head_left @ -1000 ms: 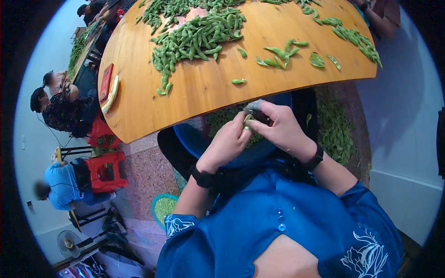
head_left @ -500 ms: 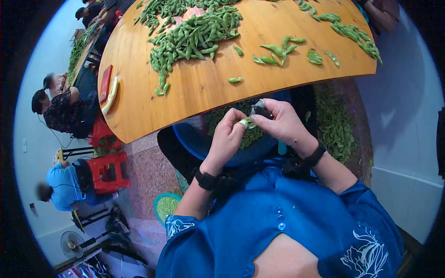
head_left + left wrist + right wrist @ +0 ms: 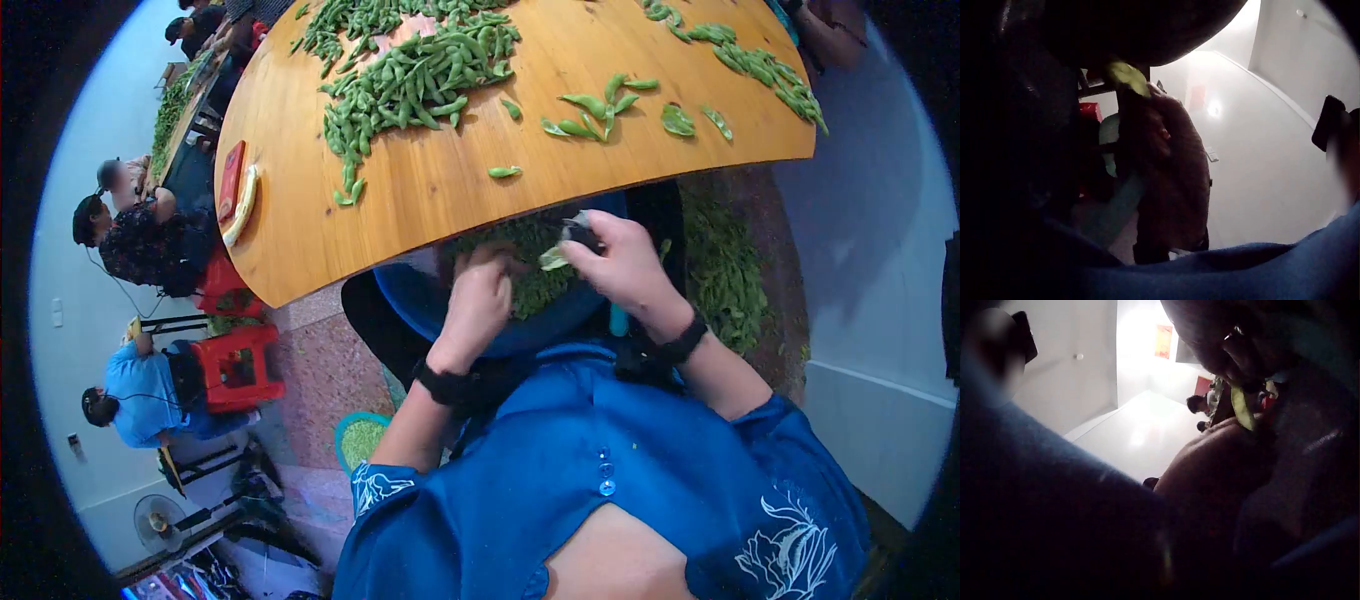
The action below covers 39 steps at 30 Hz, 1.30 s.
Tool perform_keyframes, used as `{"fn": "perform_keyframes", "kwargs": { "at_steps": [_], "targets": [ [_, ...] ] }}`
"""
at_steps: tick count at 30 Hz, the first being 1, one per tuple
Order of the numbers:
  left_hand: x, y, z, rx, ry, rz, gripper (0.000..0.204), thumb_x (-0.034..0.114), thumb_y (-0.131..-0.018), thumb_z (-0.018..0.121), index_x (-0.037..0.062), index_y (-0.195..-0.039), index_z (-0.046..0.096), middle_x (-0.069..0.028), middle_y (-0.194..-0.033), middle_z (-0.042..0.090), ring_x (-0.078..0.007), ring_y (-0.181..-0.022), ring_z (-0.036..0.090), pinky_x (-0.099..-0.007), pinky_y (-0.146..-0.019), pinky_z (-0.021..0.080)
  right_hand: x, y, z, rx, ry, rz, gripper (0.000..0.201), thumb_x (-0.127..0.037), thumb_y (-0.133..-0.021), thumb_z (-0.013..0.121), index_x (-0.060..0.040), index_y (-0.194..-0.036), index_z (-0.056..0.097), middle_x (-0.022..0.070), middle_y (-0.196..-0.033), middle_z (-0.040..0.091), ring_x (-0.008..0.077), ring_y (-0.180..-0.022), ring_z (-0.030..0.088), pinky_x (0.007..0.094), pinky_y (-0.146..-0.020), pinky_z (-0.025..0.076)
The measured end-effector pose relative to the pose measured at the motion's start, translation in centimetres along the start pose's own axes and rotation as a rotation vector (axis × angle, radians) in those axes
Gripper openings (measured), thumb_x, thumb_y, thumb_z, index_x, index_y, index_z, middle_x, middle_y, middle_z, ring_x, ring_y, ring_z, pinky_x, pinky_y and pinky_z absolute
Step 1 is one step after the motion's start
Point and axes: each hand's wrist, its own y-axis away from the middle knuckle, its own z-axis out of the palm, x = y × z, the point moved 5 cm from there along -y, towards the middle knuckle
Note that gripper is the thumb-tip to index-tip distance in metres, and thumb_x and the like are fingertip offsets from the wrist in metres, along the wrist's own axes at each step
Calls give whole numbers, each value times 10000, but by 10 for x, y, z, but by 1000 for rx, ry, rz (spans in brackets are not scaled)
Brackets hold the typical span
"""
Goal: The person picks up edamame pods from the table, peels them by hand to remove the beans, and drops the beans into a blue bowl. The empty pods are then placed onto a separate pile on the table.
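In the head view my right hand (image 3: 622,255) pinches a pale green soybean pod (image 3: 553,258) between thumb and fingers. A small dark thing (image 3: 583,236) with a grey part shows at its fingertips; its kind I cannot tell. My left hand (image 3: 480,298) is apart from the right, low over the blue basin (image 3: 405,300), its fingers blurred and pointing inward. Shelled green beans or pods (image 3: 540,285) lie in the basin under both hands. The left wrist view shows the pod (image 3: 1129,78) at the right hand's fingertips; the right wrist view shows the pod (image 3: 1243,409) against dark surroundings.
The wooden table (image 3: 420,220) edge overhangs the basin. A heap of soybean pods (image 3: 430,75), several loose pods (image 3: 600,105) and a red box (image 3: 231,175) lie on it. Green husks (image 3: 725,280) cover the floor at right. A bowl of beans (image 3: 362,442) stands at left; people sit beyond.
Both hands were together at the pod a second ago. The left hand has since drawn away and lowered toward the basin, while the right keeps the pod and has shifted slightly right.
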Motion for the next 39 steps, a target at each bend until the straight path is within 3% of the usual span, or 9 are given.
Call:
{"fn": "perform_keyframes", "kwargs": {
  "at_steps": [1, 6, 12, 15, 19, 21, 24, 28, 39],
  "targets": [
    [15, 3, -10, -1, -362, 88, 218, 4, -787, 515, 10, -962, 646, -175, -996, 600, -359, -881, 577, -405, -818, 476, 1, 3, -13, 87, 43, -114, 188, -175, -794, 643, -2, -838, 585, 134, -669, 575, 161, -593, 566, 326, -559, 452],
    [76, -20, -63, 112, -267, 17, 267, -25, -751, 569, 20, -1004, 642, -173, -981, 578, -338, -905, 570, -400, -808, 472, 30, 34, -104, 182, 293, 18, 151, -133, -824, 614, 2, -838, 551, 140, -667, 555, 215, -587, 552, 344, -555, 430],
    [65, -82, -60, 311, -368, 164, 208, -17, -797, 574, 23, -993, 631, -155, -913, 573, -337, -837, 586, -392, -730, 478, 66, 61, -133, 311, 477, 29, 255, -111, -868, 550, 18, -1082, 600, 189, -846, 642, 224, -699, 612, 316, -670, 483],
    [49, -89, -53, 190, -251, 92, 190, -3, -807, 571, 34, -991, 598, -165, -907, 572, -351, -834, 584, -391, -729, 477, 40, 54, -107, 166, 210, 36, 350, -88, -884, 512, 12, -1218, 548, 155, -978, 666, 180, -817, 629, 320, -759, 498],
    [57, -78, -52, 192, -340, 58, 174, 29, -837, 591, 30, -1010, 600, -119, -855, 605, -270, -766, 607, -334, -671, 483, 1, 27, -68, -14, -195, 213, 328, -111, -902, 517, -28, -1214, 575, 34, -767, 626, 88, -587, 568, 232, -546, 476],
    [53, -68, -43, 137, 391, -188, 166, 76, -882, 601, 26, -1040, 599, -58, -838, 630, -143, -703, 591, -253, -627, 467, -19, 12, -46, -163, -350, 100, 267, -127, -918, 512, -30, -1148, 606, -17, -685, 574, 42, -495, 508, 196, -455, 424],
    [62, -58, -31, 69, 825, -287, 204, 76, -904, 602, 15, -1096, 576, -33, -838, 636, -59, -633, 535, -210, -547, 438, -36, -2, -28, -298, -415, 109, 199, -139, -930, 509, -18, -1041, 622, -13, -668, 568, 38, -480, 502, 196, -441, 416],
    [61, -53, -22, 151, 934, -308, 182, 67, -898, 610, -2, -1067, 601, -25, -800, 629, -63, -640, 552, -202, -551, 448, -44, -5, -23, -364, -508, 163, 164, -153, -936, 518, -26, -928, 622, -16, -663, 562, 33, -476, 494, 187, -432, 393],
    [62, -52, -6, 226, 930, -268, 164, 42, -907, 586, -3, -1063, 610, -16, -792, 619, -59, -644, 550, -201, -568, 446, -29, -11, -24, -388, -557, 180, 165, -142, -933, 524, -27, -969, 637, -22, -671, 566, 25, -482, 475, 174, -443, 379]
  ]
}}
